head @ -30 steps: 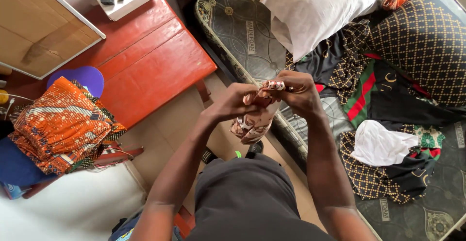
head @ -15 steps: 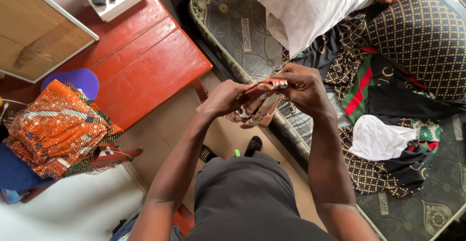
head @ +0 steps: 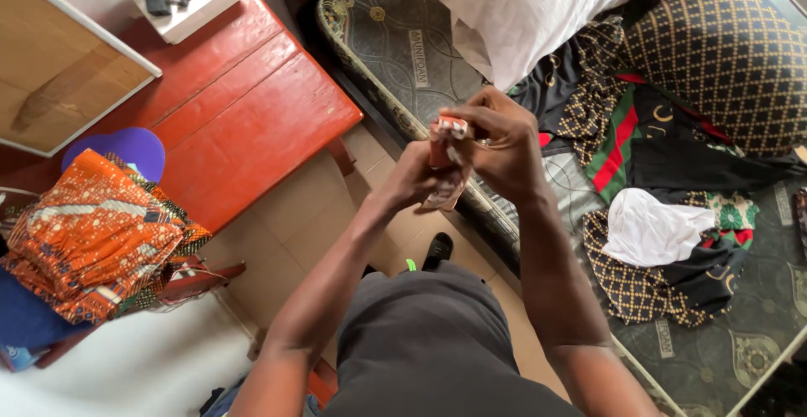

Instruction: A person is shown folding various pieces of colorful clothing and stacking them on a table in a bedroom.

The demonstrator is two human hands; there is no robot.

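Observation:
Both my hands meet in front of me above the mattress edge. My left hand and my right hand pinch a small piece of patterned cloth, reddish and pale, bunched tightly between the fingers. The cloth's top pokes up between the two hands and a short tail hangs below them. Most of it is hidden inside my fingers.
A red wooden table stands at the left, with a white power strip on its far end. Folded orange print fabric lies at the left. The mattress carries a white pillow, dark patterned clothes and a white garment.
The cloth, hanging loosely a second ago, is now gathered into a small tight bundle. My hands have closed together and lifted slightly.

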